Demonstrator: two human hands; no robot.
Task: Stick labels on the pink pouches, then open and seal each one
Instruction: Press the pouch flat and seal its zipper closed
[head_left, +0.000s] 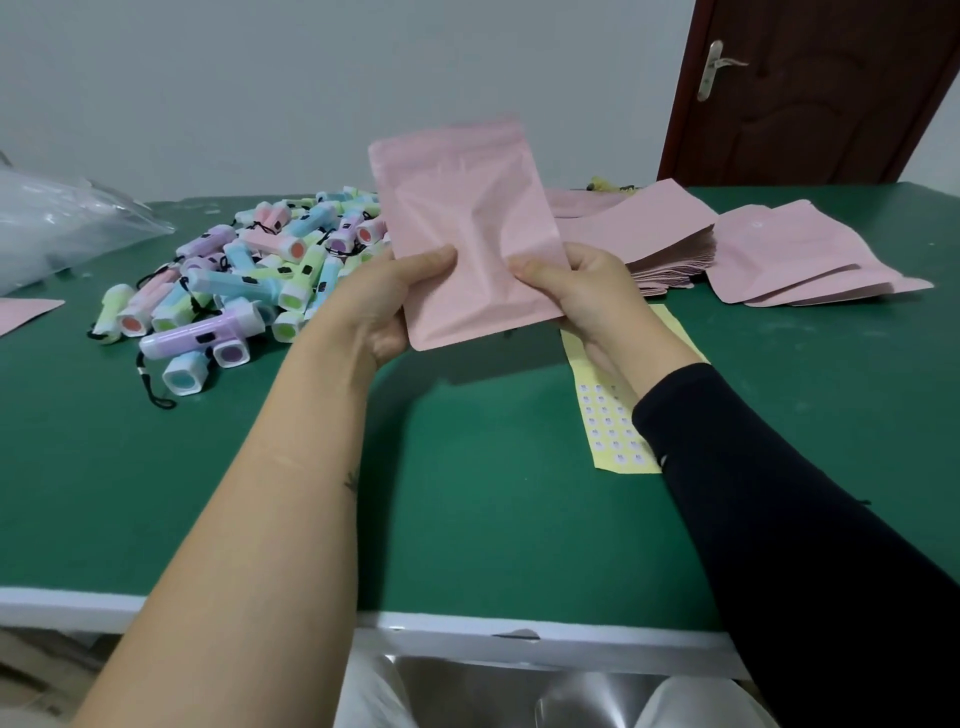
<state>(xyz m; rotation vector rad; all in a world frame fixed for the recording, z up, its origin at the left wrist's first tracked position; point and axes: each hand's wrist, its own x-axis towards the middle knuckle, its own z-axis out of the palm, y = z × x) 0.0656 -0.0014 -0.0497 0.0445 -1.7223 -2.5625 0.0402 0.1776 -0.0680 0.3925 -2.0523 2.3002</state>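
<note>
Pink pouch (467, 228) stands upright in the air above the green desk (467, 519), held between both of your hands. Your left grip (384, 306) pinches its lower left edge with the thumb on the front, and your right grip (587, 296) pinches the lower right edge the same way. Its long axis runs up and away from you, leaning slightly left. A faint seam band near the top suggests the mouth is at that far end, well apart from both grips, so opening it probably means sliding a hand up that axis. The film is thin and matte with soft dents across the middle, and it looks flat, empty and easy to flex. No label shows on the face toward you. The yellow label sheet (613, 431) lies on the desk under your right forearm, nearer the right grip. A stack of pink pouches (654, 234) sits just beyond, and pastel mini flashlights (249, 275) are heaped to the left.
</note>
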